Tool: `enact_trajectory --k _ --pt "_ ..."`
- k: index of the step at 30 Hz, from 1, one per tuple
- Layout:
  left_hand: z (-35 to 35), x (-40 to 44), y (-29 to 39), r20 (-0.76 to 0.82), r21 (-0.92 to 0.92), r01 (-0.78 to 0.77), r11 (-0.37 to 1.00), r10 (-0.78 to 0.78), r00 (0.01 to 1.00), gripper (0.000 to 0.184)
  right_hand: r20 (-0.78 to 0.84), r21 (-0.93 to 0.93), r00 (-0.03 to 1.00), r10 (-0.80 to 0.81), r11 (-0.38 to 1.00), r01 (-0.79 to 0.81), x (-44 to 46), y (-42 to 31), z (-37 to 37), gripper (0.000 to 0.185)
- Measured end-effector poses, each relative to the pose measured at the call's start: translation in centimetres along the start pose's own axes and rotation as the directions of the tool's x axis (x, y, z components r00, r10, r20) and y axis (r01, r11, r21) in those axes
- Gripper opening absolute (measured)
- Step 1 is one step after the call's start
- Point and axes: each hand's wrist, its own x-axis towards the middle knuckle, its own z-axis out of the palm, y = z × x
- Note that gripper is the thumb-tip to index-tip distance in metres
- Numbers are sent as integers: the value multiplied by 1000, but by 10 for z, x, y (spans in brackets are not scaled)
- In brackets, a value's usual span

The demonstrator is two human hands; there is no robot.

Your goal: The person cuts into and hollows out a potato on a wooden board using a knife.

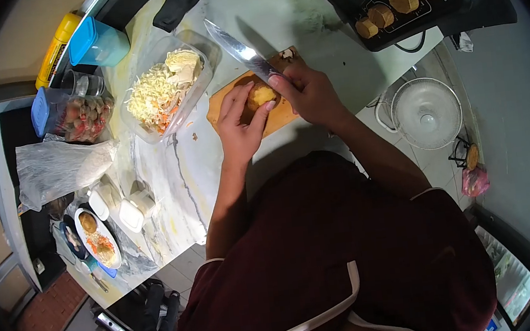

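Observation:
My right hand (310, 93) is closed around the handle of a large kitchen knife (241, 50), its broad blade pointing up and away to the left. On a wooden cutting board (284, 117), my left hand (238, 122) curls its fingers and thumb around a round piece of food (262, 96) with a yellow middle and a browner rim. The kind of food is not plain. The blade is above the board, near the food; whether they touch I cannot tell. Left of the board, a clear plastic container (198, 93) holds shredded cabbage (149, 95) and orange shreds.
A black appliance with wooden knobs (402, 0) stands at the upper right. Along the left are a blue-lidded tub (104, 45), a jar (82, 115), a plastic bag (58, 166), white-lidded containers (132, 215) and an oval plate (113, 245) with food. A glass bowl (427, 113) is lower right.

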Motion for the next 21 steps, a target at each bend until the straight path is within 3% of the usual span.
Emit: enact_trajectory --k 3,12,17,21 --pt "-3 3 3 37 19 -25 999 25 999 44 108 69 991 84 993 -92 -4 -2 0 30" --pt "-7 2 2 62 -25 62 998 -60 996 42 20 56 999 -27 998 26 7 9 7 34" --pt "-8 -2 -3 35 -34 54 998 -53 998 43 109 -68 992 -61 995 68 4 -11 3 37" --pt "-8 -3 -2 58 -12 31 999 -30 998 43 34 -121 997 -63 990 66 9 4 5 37"
